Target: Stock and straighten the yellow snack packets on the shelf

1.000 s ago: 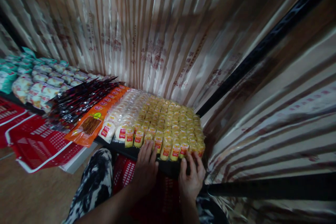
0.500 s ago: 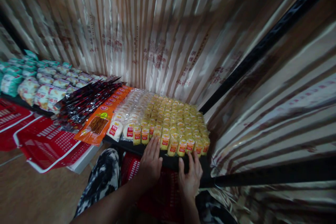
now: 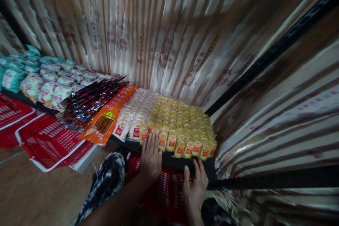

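Note:
Rows of small yellow wrapped snack packs point(image 3: 182, 123) stand on a black shelf point(image 3: 176, 162), their red labels facing me. My left hand point(image 3: 151, 157) lies with fingers stretched out against the front packs at the left end of the yellow rows. Just off the front edge of the right-hand packs is my right hand point(image 3: 195, 183), fingers apart and holding nothing. White wrapped packs point(image 3: 122, 127) form rows left of the yellow ones. Beside those lies an orange snack bag point(image 3: 104, 123) with a picture of brown sticks on it.
Dark shiny packets point(image 3: 90, 102) are fanned out left of the orange bag, with white bags point(image 3: 54, 91) and green bags point(image 3: 13, 77) farther along. Red baskets point(image 3: 53, 141) sit below the shelf. A black post point(image 3: 238, 81) and a striped curtain point(image 3: 159, 35) border the shelf.
My left hand has slid left along the front of the yellow packs. My right hand has drawn back slightly from the front row. The view has shifted a little.

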